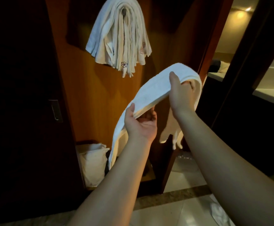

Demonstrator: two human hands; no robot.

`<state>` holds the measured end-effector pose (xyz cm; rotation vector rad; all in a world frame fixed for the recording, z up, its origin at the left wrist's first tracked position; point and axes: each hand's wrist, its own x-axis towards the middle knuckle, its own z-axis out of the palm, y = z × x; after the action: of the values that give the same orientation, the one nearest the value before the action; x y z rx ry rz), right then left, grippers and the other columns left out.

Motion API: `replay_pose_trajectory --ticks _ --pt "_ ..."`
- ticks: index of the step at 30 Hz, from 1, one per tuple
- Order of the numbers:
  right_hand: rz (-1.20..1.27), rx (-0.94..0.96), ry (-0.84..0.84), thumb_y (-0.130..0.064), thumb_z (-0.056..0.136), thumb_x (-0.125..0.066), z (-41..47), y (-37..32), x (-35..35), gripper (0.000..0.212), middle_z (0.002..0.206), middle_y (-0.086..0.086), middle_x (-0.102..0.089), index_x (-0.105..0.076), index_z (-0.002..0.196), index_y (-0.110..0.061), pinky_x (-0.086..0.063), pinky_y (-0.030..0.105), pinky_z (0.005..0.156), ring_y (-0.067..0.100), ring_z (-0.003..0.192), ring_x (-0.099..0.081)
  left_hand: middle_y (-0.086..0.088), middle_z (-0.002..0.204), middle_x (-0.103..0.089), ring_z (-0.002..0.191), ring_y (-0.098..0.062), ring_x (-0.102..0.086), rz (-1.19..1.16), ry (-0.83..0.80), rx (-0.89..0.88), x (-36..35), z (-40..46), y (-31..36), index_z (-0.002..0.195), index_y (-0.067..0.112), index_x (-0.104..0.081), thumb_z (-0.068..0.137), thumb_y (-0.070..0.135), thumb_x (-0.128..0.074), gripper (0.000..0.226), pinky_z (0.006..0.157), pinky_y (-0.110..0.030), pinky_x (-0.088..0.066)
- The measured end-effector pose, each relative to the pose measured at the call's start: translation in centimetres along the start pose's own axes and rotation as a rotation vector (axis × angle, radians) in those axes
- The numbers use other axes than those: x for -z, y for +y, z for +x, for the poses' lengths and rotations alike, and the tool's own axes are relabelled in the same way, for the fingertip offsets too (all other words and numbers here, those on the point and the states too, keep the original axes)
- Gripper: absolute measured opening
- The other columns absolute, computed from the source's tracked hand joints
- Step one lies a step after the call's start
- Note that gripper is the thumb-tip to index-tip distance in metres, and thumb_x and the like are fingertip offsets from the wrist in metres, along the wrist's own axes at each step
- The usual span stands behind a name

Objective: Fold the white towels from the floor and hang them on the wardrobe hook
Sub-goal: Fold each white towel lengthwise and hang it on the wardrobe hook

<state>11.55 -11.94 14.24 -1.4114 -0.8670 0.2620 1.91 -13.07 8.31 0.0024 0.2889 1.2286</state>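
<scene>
A folded white towel (156, 88) stretches in the air between my hands, its ends drooping on both sides. My left hand (140, 123) grips its lower part, thumb on top and fingers underneath. My right hand (181, 93) grips the upper part near the fold, higher and to the right. Several folded white towels (120, 36) hang over the wardrobe hook (124, 11) at the upper centre, above and left of the held towel. More white cloth (219, 212) lies on the floor at the lower right, partly hidden by my right arm.
The open wardrobe has an orange wooden back panel (90, 95) and a dark door with a metal handle (55, 110) on the left. A white bag (93, 162) sits in its bottom compartment. Pale tiled floor (182, 176) lies right. A lit room shows beyond the doorway (231, 38).
</scene>
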Motion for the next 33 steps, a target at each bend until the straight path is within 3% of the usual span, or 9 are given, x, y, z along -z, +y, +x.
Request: replay_pose_trajectory --ticks 2,5,8,12,14,20,26,30,33 --pt "-0.090 0.023 0.004 -0.069 0.083 -0.048 -0.3 0.6 0.1 0.046 0.063 -0.016 -0.060 -0.051 0.062 -0.028 -0.038 0.021 0.059 0.001 0.065 -0.060 -0.017 0.080 -0.075 0.067 -0.028 -0.075 0.032 0.090 -0.022 0.1 0.1 0.9 0.114 0.007 -0.058 0.090 0.026 -0.064 0.032 0.052 -0.020 -0.051" --pt "-0.045 -0.046 0.013 -0.058 0.087 -0.050 -0.3 1.6 -0.2 0.041 0.069 -0.013 -0.060 -0.055 0.069 -0.022 -0.043 0.026 0.065 0.003 0.069 -0.059 -0.014 0.078 -0.075 0.061 -0.025 -0.073 0.107 0.184 -0.116 0.9 0.8 2.9 0.115 0.006 -0.056 0.092 0.023 -0.057 0.028 0.050 -0.021 -0.046" --pt "0.286 -0.224 -0.026 -0.033 0.098 -0.055 -0.8 2.1 -2.1 0.023 0.082 -0.010 -0.069 -0.065 0.104 -0.013 -0.050 0.023 0.063 0.007 0.073 -0.068 -0.013 0.099 -0.077 0.091 -0.031 -0.075 0.129 0.229 -0.141 2.0 1.7 3.7 0.119 0.010 -0.058 0.089 0.032 -0.061 0.037 0.080 -0.035 -0.049" --pt "0.510 -0.337 -0.127 -0.023 0.099 -0.057 -2.3 2.4 -5.6 0.013 0.073 -0.011 -0.076 -0.064 0.091 -0.016 -0.054 0.019 0.054 0.005 0.068 -0.074 -0.014 0.109 -0.076 0.116 -0.032 -0.064 0.182 0.064 0.034 1.5 2.9 4.1 0.119 0.012 -0.065 0.077 0.064 -0.070 0.067 0.113 -0.042 -0.033" --pt "0.501 -0.334 -0.120 -0.024 0.098 -0.060 -2.3 2.7 -6.9 0.011 0.075 -0.014 -0.076 -0.063 0.088 -0.020 -0.055 0.019 0.055 0.004 0.072 -0.074 -0.012 0.112 -0.076 0.113 -0.028 -0.067 0.301 0.096 0.001 0.9 4.4 6.1 0.120 0.014 -0.066 0.089 0.056 -0.064 0.053 0.112 -0.039 -0.036" --pt "0.516 -0.378 -0.020 -0.025 0.097 -0.064 -0.8 2.6 -10.4 0.004 0.088 -0.006 -0.078 -0.065 0.096 -0.022 -0.060 0.033 0.084 0.011 0.088 -0.075 -0.004 0.108 -0.075 0.102 -0.023 -0.071 0.614 0.145 -0.261 0.2 8.0 12.6 0.108 0.024 -0.067 0.094 0.031 -0.062 0.016 0.073 -0.030 -0.048" --pt "0.794 -0.474 0.038 -0.009 0.095 -0.062 1.0 -0.6 -14.5 0.026 0.105 0.012 -0.074 -0.055 0.120 -0.010 -0.062 0.044 0.086 0.024 0.098 -0.074 0.006 0.096 -0.075 0.098 -0.014 -0.071 0.776 0.038 -0.342 -2.0 10.4 18.1 0.094 0.031 -0.063 0.096 0.038 -0.063 0.007 0.079 -0.027 -0.052" --pt "0.669 -0.365 0.042 -0.019 0.096 -0.062 2.0 -2.3 -16.5 0.006 0.094 0.003 -0.076 -0.058 0.100 -0.019 -0.060 0.040 0.091 0.019 0.097 -0.073 -0.003 0.110 -0.075 0.099 -0.019 -0.074 0.890 -0.119 -0.304 -4.6 11.8 21.7 0.104 0.030 -0.061 0.103 0.041 -0.052 0.014 0.076 -0.029 -0.054" --pt "0.484 -0.244 0.055 -0.033 0.095 -0.063 3.8 -3.5 -17.2 0.009 0.092 -0.003 -0.074 -0.059 0.094 -0.025 -0.057 0.034 0.091 0.018 0.101 -0.070 0.001 0.117 -0.074 0.108 -0.017 -0.070 0.989 -0.212 -0.346 -6.6 12.8 23.7 0.109 0.034 -0.063 0.103 0.048 -0.048 0.021 0.094 -0.035 -0.053"
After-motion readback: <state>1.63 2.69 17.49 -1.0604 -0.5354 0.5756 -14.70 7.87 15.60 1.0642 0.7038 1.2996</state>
